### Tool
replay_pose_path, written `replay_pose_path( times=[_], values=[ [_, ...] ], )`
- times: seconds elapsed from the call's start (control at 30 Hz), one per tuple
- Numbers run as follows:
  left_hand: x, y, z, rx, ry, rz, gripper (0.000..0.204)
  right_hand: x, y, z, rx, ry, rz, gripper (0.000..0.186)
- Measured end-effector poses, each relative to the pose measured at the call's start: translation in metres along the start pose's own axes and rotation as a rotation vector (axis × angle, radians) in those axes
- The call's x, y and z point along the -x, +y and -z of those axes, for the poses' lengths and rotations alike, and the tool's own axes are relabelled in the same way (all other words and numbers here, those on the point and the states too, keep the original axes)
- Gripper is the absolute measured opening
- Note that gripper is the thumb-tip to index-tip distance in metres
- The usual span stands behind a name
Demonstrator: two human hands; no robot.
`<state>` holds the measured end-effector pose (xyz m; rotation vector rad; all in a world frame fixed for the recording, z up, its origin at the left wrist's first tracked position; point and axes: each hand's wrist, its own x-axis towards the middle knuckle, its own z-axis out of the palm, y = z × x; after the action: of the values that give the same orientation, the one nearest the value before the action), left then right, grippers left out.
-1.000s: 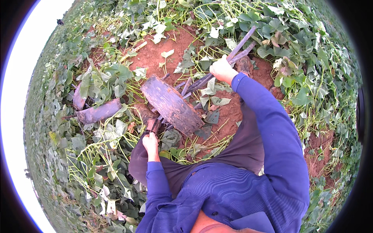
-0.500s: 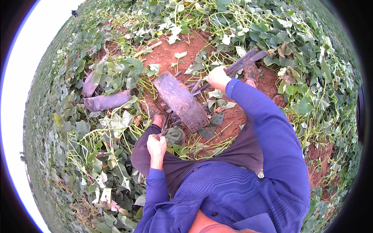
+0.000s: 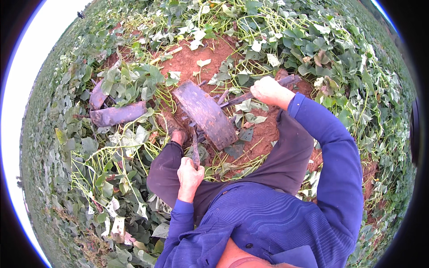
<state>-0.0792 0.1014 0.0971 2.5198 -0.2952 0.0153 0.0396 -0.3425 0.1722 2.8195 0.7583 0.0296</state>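
My right hand [image 3: 271,91] is closed around a long dark handle-like bar [image 3: 239,99], whose far end sticks out to the right. My left hand [image 3: 189,175] grips a thinner dark bar [image 3: 195,149] that points up from the fist. Between the hands lies a broad, slightly curved dark slab [image 3: 205,115] with a worn, scuffed surface. Both bars run toward its underside, where the slab hides how they meet. Two similar dark curved pieces, a longer one [image 3: 118,114] and a shorter one [image 3: 97,96], lie at the left, partly under leaves.
Leafy green vines [image 3: 344,71] surround me, with loose stems across the ground. Reddish soil [image 3: 196,58] shows beyond the slab. My left foot [image 3: 178,135] stands close to the slab's left side. A tiny dark figure [image 3: 80,14] is far off at upper left.
My right hand has moved right and slightly nearer along with the bar. My left hand has shifted a little right and nearer. My right knee has swung outward. The slab has barely moved.
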Motion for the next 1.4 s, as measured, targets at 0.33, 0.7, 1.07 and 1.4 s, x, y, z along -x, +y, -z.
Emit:
replay_pose_path(
  times=[0.33, 0.7, 1.07, 1.4],
  values=[
    [-0.016, 0.030, 0.017, 0.079, -0.097, -0.398, 0.021, -0.035, -0.099, 0.032, -0.258, 0.203, 0.165, 0.010],
    [-0.073, 0.038, -0.009, 0.713, -0.267, -0.180, 0.021, -0.043, -0.156, -0.005, -2.113, 0.065, -0.550, 0.051],
    [-0.112, 0.078, 0.002, 0.539, -0.426, -0.380, 0.020, -0.025, -0.157, -0.004, -2.404, 0.099, -0.180, 0.033],
    [-0.129, 0.059, -0.022, 0.204, -0.233, -0.452, 0.023, -0.001, -0.134, -0.014, -2.183, 0.029, 0.211, 0.086]
  ],
)
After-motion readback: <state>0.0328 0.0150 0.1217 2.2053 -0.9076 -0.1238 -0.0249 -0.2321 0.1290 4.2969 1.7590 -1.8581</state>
